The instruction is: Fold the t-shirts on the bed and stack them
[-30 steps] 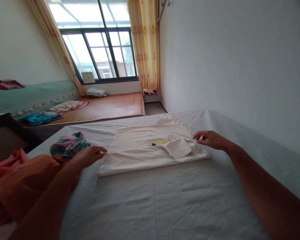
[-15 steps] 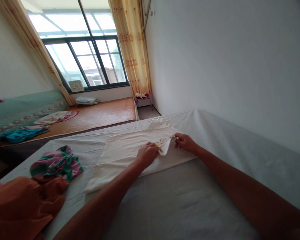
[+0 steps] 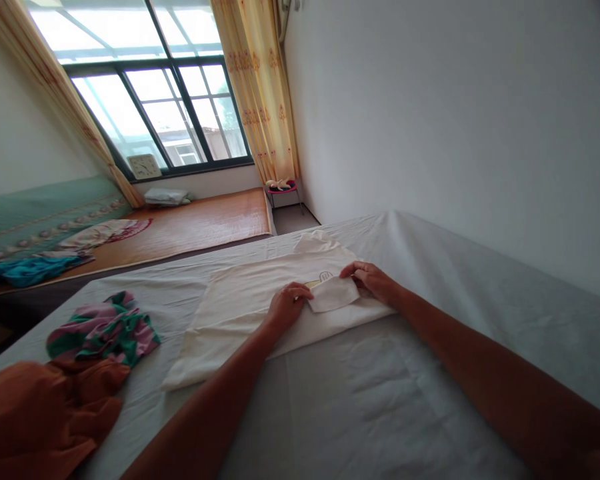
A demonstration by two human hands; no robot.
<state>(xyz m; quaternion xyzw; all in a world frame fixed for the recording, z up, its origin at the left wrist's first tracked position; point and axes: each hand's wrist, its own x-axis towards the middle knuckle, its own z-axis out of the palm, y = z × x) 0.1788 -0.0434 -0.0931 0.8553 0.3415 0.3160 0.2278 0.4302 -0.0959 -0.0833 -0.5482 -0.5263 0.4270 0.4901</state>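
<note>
A cream T-shirt (image 3: 240,293) lies spread on the grey-white bed sheet (image 3: 340,400), with part of a printed design showing near its middle. A sleeve-like flap (image 3: 335,295) of it is turned back over the body and partly covers the print. My left hand (image 3: 287,305) pinches the left corner of this flap. At its right corner, my right hand (image 3: 370,279) grips the cloth between thumb and fingers. Both hands are closed, resting low over the shirt.
To the left lie a crumpled green-and-pink garment (image 3: 105,327) and an orange garment (image 3: 45,413). Beyond the bed are a low platform with a brown mat (image 3: 205,220), a small stool (image 3: 283,187) and a window (image 3: 180,120). A white wall (image 3: 455,133) stands on the right.
The flap has gone from bunched and raised to stretched flat between both hands. My left hand has shifted slightly left. The camera view has moved a little.
</note>
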